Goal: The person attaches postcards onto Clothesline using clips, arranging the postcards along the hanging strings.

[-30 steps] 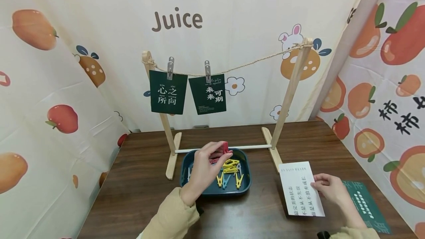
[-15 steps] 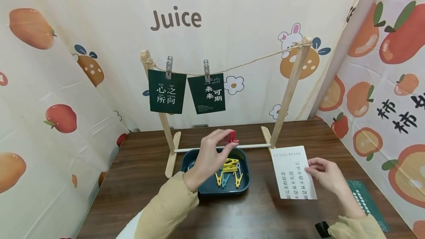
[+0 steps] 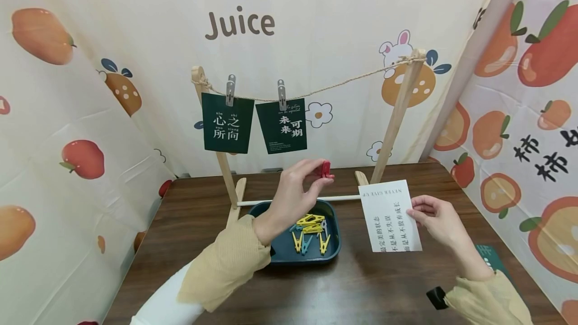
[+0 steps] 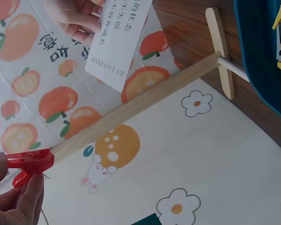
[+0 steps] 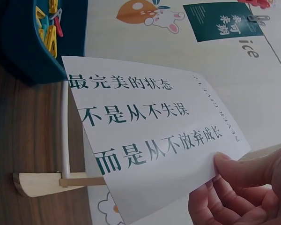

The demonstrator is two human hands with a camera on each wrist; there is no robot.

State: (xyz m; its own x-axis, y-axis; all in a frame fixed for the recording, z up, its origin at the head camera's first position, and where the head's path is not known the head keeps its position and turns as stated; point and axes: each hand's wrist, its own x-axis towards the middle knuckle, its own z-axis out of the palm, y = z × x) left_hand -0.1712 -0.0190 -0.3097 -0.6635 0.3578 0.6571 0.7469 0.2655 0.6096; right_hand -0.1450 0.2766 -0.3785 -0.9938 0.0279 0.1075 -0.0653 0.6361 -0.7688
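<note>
A red clothespin is pinched between the thumb and fingers of my left hand, above the blue tray. In the left wrist view the red clothespin shows from the side. My right hand holds a white card with dark printed characters by its right edge, thumb on the printed face. The card is raised in front of the rack's right foot. Two dark green cards, one at left and one at right, hang from a twine line under grey clothespins.
The blue tray with several yellow, blue and other clothespins stands on the brown table. Wooden posts hold the twine, joined below by a white bar. Another green card lies at right, partly behind the right forearm.
My left hand has risen and moved right with the red clothespin. My right hand has lifted the white card up and to the left. The hanging cards stay in place.
</note>
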